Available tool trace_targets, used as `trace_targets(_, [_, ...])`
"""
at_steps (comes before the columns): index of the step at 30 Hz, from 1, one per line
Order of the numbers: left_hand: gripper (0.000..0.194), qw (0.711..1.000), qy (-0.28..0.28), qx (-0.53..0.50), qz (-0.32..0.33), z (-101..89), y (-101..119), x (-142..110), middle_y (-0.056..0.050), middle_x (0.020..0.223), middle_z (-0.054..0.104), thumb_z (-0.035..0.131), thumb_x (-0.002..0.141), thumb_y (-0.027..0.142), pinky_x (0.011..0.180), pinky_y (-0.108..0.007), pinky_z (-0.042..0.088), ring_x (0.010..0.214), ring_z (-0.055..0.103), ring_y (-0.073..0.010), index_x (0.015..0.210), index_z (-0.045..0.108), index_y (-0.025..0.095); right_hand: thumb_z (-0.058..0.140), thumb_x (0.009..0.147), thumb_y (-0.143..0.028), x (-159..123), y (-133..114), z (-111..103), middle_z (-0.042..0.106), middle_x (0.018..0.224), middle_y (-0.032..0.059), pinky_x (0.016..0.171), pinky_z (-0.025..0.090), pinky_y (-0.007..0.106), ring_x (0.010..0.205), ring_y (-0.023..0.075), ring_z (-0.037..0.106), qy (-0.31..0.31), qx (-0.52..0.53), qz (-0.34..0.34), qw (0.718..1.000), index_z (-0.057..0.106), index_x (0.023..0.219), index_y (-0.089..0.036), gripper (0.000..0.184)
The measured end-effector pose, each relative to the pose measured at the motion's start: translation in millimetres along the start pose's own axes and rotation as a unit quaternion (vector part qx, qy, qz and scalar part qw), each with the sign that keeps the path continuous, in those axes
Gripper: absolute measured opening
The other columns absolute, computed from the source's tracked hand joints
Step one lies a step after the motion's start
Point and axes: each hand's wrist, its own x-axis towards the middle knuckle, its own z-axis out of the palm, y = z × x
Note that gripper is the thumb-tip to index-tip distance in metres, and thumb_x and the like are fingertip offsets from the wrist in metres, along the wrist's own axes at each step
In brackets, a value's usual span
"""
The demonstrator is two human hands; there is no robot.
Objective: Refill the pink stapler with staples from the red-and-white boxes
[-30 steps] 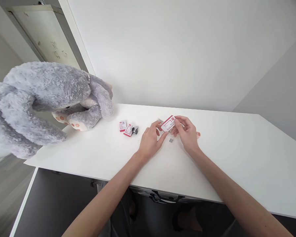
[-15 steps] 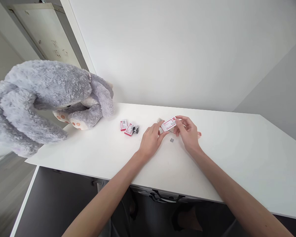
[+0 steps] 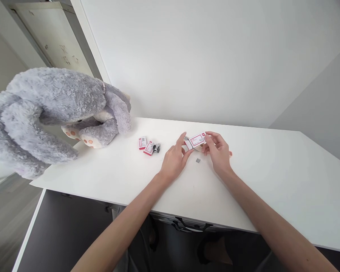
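Note:
Both hands meet over the middle of the white table. My right hand pinches a small red-and-white box by its right end, holding it just above the tabletop. My left hand has thumb and fingers closed on the box's left end, where a white inner part shows. A tiny grey square piece lies on the table just below the box, between the two hands. A pink object peeks out behind my right hand.
Two more small red-and-white boxes and a small black-and-silver item lie left of my hands. A large grey plush toy rests on the table's left end. A white wall stands behind; dark floor shows below the front edge.
The box has been lifted slightly and shifted right, turning flatter between my hands. My left thumb now grips its left end where the white inner part shows.

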Motion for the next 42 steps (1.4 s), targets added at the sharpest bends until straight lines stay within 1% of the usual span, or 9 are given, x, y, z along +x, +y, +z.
trace_targets(2, [0.053,1.000,0.005,-0.021,0.000,0.2,0.3,-0.4,-0.006,0.124,0.067,0.053,0.104,0.041,0.074,-0.030,0.053,0.081,0.070,-0.0161,0.150,0.028,0.029,0.068,0.091,-0.053,0.0,-0.8,0.8,0.062,0.076,-0.0025,0.052,0.048,0.029,0.057,0.0137,0.058,-0.001,0.011,0.008,1.000,0.066,0.108,-0.026,0.032])
trace_targets(6, [0.037,1.000,-0.009,-0.005,-0.003,-0.5,1.4,0.0,-0.001,0.103,0.071,0.055,0.103,0.041,0.071,-0.030,0.051,0.077,0.069,-0.0169,0.135,0.043,0.028,0.067,0.092,-0.053,0.5,-0.1,0.7,0.061,0.074,-0.0029,0.052,0.048,0.029,0.057,0.0144,0.058,-0.009,0.014,0.011,1.000,0.064,0.106,-0.026,0.031])
trace_targets(12, [0.035,1.000,-0.005,-0.004,-0.009,-2.9,4.2,0.0,0.001,0.088,0.068,0.052,0.104,0.046,0.072,-0.031,0.050,0.074,0.068,-0.0177,0.130,0.045,0.026,0.069,0.090,-0.054,2.2,3.4,-1.2,0.058,0.066,-0.0044,0.051,0.048,0.029,0.055,0.0152,0.057,-0.015,0.030,0.034,0.999,0.063,0.105,-0.026,0.032])
trace_targets(16, [0.027,1.000,0.001,-0.020,-0.013,-2.9,6.0,-0.2,-0.001,0.098,0.069,0.047,0.106,0.040,0.068,-0.029,0.048,0.076,0.068,-0.0164,0.128,0.042,0.025,0.073,0.087,-0.052,1.9,1.3,-0.3,0.059,0.065,-0.0044,0.050,0.045,0.027,0.055,0.0138,0.056,-0.022,0.078,0.062,0.995,0.063,0.102,-0.025,0.033])
trace_targets(19, [0.030,0.997,0.016,-0.065,-0.033,-2.6,8.5,0.6,-0.003,0.109,0.068,0.047,0.105,0.037,0.063,-0.026,0.046,0.073,0.067,-0.0136,0.130,0.035,0.025,0.077,0.084,-0.051,1.4,-1.4,0.7,0.061,0.070,-0.0033,0.049,0.044,0.026,0.054,0.0122,0.055,-0.030,0.099,0.072,0.992,0.064,0.101,-0.024,0.034])
trace_targets(24, [0.031,0.982,0.017,-0.169,-0.081,-4.3,14.3,3.4,0.000,0.098,0.066,0.050,0.103,0.039,0.056,-0.023,0.044,0.071,0.066,-0.0130,0.125,0.032,0.026,0.078,0.082,-0.052,2.4,-1.2,-0.3,0.064,0.080,-0.0018,0.048,0.044,0.027,0.053,0.0108,0.054,-0.053,0.120,0.081,0.988,0.062,0.103,-0.025,0.037])
trace_targets(29, [0.029,0.964,-0.009,-0.244,-0.106,-6.1,17.5,5.2,-0.002,0.105,0.069,0.050,0.103,0.041,0.051,-0.021,0.041,0.067,0.065,-0.0114,0.122,0.032,0.027,0.076,0.083,-0.054,4.6,1.1,-2.9,0.065,0.082,-0.0009,0.050,0.046,0.029,0.054,0.0123,0.055,-0.079,0.137,0.093,0.983,0.060,0.104,-0.026,0.038])
trace_targets(37, [0.030,0.957,-0.013,-0.264,-0.123,-6.5,16.5,6.0,-0.003,0.108,0.070,0.052,0.101,0.041,0.050,-0.021,0.039,0.065,0.063,-0.0105,0.121,0.034,0.027,0.079,0.082,-0.050,4.9,-2.7,-4.0,0.067,0.091,0.0006,0.050,0.045,0.028,0.056,0.0110,0.054,-0.093,0.170,0.115,0.974,0.063,0.102,-0.026,0.035])
trace_targets(42, [0.037,0.949,-0.028,-0.289,-0.122,-7.7,16.9,6.1,-0.003,0.105,0.072,0.059,0.097,0.042,0.054,-0.023,0.042,0.063,0.062,-0.0100,0.122,0.034,0.027,0.079,0.082,-0.049,2.8,-5.3,-2.5,0.065,0.084,-0.0008,0.050,0.044,0.027,0.055,0.0101,0.052,-0.100,0.164,0.116,0.974,0.066,0.099,-0.024,0.033])
